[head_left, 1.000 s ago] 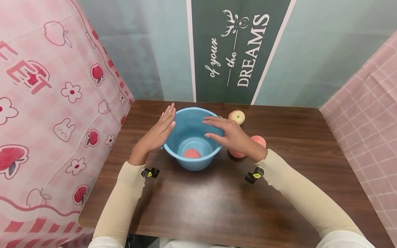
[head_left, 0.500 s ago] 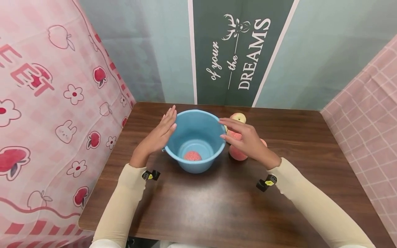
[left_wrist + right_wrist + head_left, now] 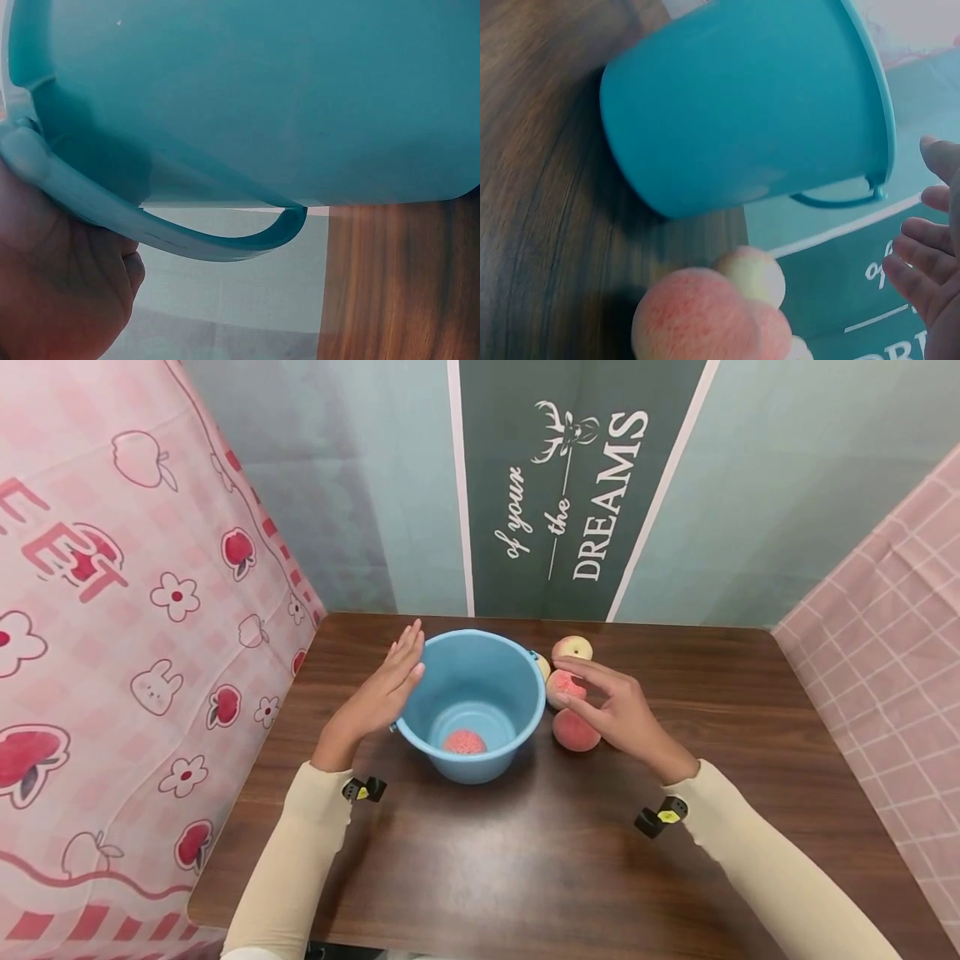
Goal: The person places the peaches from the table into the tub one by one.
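Observation:
A blue bucket [image 3: 480, 685] stands upright on the table with one pink peach [image 3: 465, 742] at its bottom. My left hand [image 3: 382, 685] rests against the bucket's left rim, fingers straight; in the left wrist view the palm lies at the bucket's handle [image 3: 217, 247]. To the bucket's right sits a cluster of several peaches, among them a red peach [image 3: 576, 730] and a pale peach [image 3: 572, 647]. Above this cluster hovers my right hand [image 3: 618, 706], fingers spread and slightly bent around nothing. It partly covers the peaches in the head view.
The dark wooden table [image 3: 480, 860] extends in front of the bucket and to the right. A printed blue-green cloth [image 3: 360, 510] hangs behind it. A pink patterned cloth [image 3: 150, 610] closes the left side and a pink checked one [image 3: 892, 635] the right.
My right hand has moved from over the bucket's opening rightward and nearer to me, to above the peaches. The left hand stays at the rim, and the bucket keeps its place.

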